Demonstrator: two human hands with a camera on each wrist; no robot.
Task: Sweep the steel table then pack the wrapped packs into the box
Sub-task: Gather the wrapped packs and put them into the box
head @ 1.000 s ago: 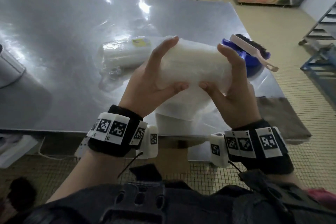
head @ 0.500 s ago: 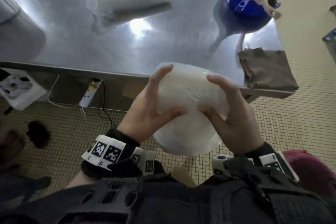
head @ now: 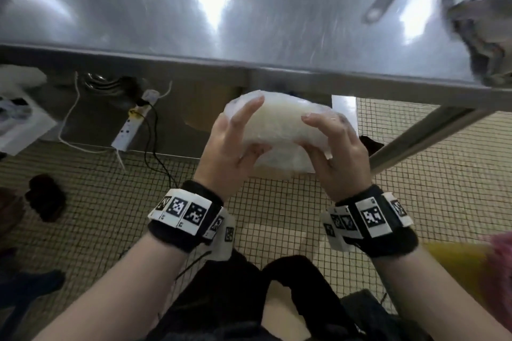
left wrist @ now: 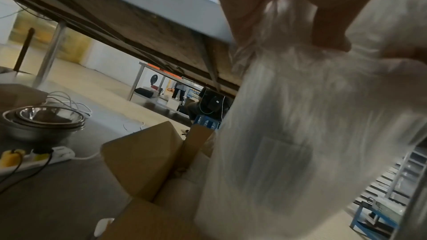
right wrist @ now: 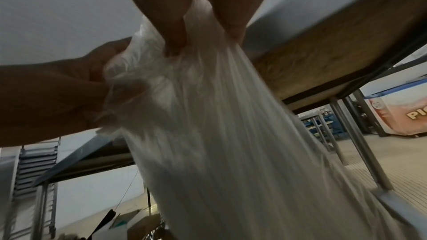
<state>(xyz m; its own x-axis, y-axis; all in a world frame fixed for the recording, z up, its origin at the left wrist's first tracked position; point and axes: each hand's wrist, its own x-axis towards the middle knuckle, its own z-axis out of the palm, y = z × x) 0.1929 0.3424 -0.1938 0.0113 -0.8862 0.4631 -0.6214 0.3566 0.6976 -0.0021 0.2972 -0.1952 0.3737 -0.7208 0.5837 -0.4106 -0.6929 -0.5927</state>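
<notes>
A white pack wrapped in clear film point(head: 277, 122) hangs just below the front edge of the steel table point(head: 249, 22), gripped from both sides. My left hand point(head: 235, 135) curls round its left end, and my right hand point(head: 332, 141) curls round its right end. In the left wrist view the pack point(left wrist: 300, 134) hangs over an open cardboard box point(left wrist: 143, 156) on the shelf under the table. The right wrist view shows my fingers point(right wrist: 175, 25) bunching the pack's film point(right wrist: 231, 134). The box's inside is mostly hidden.
A blurred blue dustpan handle point(head: 388, 0) and a brown cloth point(head: 484, 44) lie at the table's right. Stacked steel bowls point(left wrist: 44, 121) and a power strip point(head: 130, 130) with cables sit on the lower shelf, left of the box. A table leg point(head: 432, 130) slants at the right.
Both hands have carried the pack from above the tabletop down past the front edge to under the table. My view has tilted down; the second pack on the table has left view.
</notes>
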